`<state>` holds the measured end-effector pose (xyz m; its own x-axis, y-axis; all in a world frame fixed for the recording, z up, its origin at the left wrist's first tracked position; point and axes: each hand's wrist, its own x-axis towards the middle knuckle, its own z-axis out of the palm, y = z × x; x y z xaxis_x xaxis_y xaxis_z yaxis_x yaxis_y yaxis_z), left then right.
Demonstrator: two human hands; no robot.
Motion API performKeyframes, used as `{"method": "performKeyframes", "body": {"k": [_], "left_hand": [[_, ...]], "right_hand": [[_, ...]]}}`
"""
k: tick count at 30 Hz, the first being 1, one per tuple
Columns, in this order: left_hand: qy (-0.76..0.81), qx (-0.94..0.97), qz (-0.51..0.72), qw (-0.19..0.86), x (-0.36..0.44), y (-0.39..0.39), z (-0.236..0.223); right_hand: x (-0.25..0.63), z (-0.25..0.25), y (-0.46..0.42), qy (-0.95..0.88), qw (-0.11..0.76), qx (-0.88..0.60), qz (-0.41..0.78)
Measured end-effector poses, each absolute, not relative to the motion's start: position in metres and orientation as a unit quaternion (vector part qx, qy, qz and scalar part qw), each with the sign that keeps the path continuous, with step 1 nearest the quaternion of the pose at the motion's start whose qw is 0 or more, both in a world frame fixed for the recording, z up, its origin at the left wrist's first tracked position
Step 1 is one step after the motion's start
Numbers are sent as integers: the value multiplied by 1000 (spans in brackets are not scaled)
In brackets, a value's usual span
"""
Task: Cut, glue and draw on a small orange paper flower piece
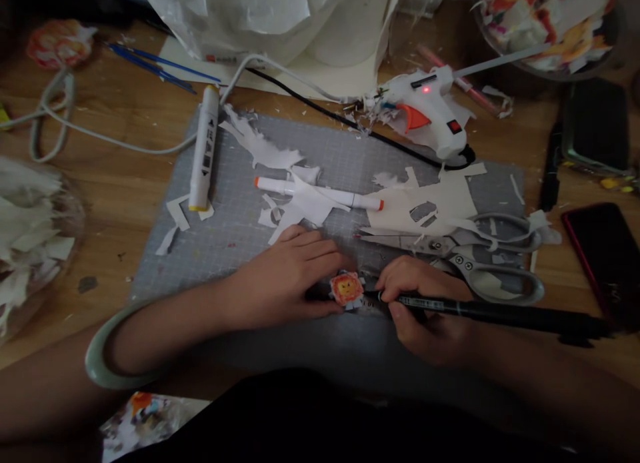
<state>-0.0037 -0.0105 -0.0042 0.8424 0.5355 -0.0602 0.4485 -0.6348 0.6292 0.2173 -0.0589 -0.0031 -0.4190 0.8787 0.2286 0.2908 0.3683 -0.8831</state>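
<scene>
My left hand (pixel 305 271), with a pale green bangle on its wrist, pinches the left edge of a small paper cutout (pixel 347 288) between thumb and fingers. The cutout shows a yellow face with an orange-red border, with grey-white bits round its edge. My right hand (pixel 420 300) grips a black pen (pixel 480 311), its tip pointing left at the cutout's right side. Whether the tip touches the paper I cannot tell. Both hands are low over a grey cutting mat (pixel 230 223). Grey-handled scissors (pixel 465 246) lie just beyond my right hand.
A white glue gun (pixel 430 110) with a lit red light lies at the back, its cord running left. Markers (pixel 204 150) and paper scraps (pixel 310 200) are on the mat. A phone (pixel 605 256) lies right; bags and a bowl (pixel 550 66) of cutouts stand around.
</scene>
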Motion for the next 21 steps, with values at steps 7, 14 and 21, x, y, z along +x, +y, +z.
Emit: {"method": "performKeyframes", "body": {"k": [7,14,21], "left_hand": [[273,901,66,330,-3,-10,-5],[273,904,58,325,-3,-10,-5],[287,896,70,333,-2,-12,-2]], "right_hand": [[216,-2,-58,-753,352,-390,397],[216,-3,-58,-752,356,-386,398],[218,-2,-59,-736,379,-370,422]]}}
